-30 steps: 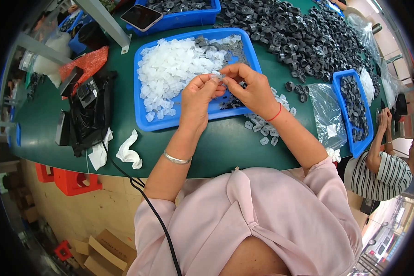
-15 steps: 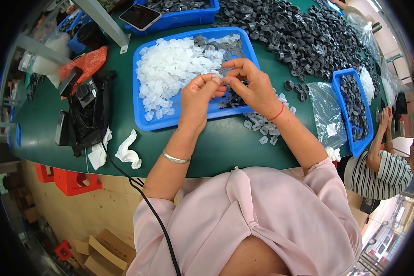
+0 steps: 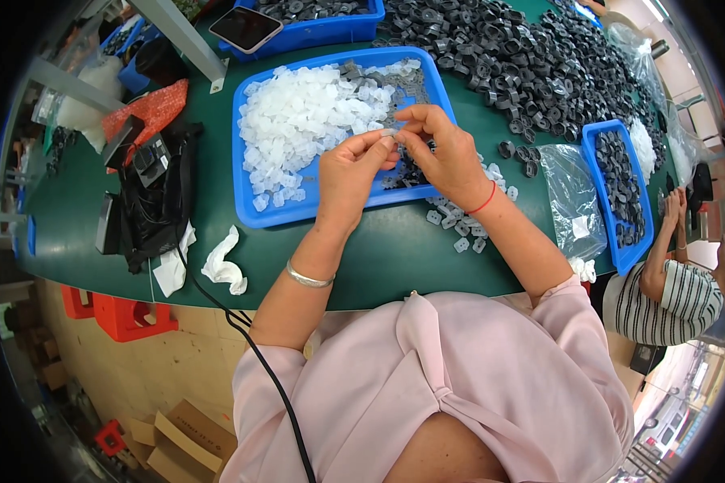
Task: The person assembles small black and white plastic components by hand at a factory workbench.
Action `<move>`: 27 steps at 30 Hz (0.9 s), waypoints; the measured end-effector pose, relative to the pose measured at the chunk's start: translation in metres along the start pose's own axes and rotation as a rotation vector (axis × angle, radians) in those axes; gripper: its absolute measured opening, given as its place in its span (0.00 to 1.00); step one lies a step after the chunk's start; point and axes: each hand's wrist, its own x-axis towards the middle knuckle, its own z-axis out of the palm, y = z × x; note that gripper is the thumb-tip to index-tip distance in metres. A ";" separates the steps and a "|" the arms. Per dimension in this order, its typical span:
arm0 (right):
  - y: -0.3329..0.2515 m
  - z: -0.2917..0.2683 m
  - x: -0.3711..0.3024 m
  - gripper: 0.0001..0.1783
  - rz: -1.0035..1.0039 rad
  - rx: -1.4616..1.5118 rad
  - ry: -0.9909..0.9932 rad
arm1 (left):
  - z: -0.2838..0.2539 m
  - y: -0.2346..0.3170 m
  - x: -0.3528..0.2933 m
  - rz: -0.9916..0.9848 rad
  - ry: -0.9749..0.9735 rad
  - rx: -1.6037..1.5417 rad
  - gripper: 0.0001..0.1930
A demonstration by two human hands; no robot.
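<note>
Over the blue tray (image 3: 298, 216), my left hand (image 3: 348, 181) and my right hand (image 3: 447, 157) meet fingertip to fingertip. Thumb and index finger of the left hand pinch what looks like a small pale plastic piece (image 3: 388, 133), mostly covered by the fingers. The right thumb and index finger are closed against the same spot; what they hold is too small to make out. A heap of translucent white plastic pieces (image 3: 306, 105) fills the tray's left side. Small dark grey parts (image 3: 411, 84) lie on its right side, partly behind my right hand.
Pale pieces with dark centres (image 3: 459, 219) lie beside the tray, under my right wrist. Black plastic rings (image 3: 499, 64) are heaped at the far right, near a clear bag (image 3: 572, 201) and a narrow blue tray (image 3: 620, 197). A phone (image 3: 246, 29) rests at the back; a co-worker (image 3: 669, 298) sits right.
Both hands stay over the tray, with the joined fingertips shifted very slightly to the right. The fingers have adjusted a little around the small piece.
</note>
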 end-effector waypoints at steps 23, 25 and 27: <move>-0.003 -0.015 0.006 0.10 0.278 0.117 -0.147 | -0.002 -0.001 0.003 -0.108 -0.091 -0.100 0.14; -0.004 -0.015 0.007 0.10 0.302 0.157 -0.169 | -0.003 -0.001 0.003 -0.111 -0.087 -0.094 0.14; -0.006 -0.015 0.008 0.10 0.315 0.170 -0.175 | -0.004 -0.002 0.004 -0.103 -0.080 -0.072 0.14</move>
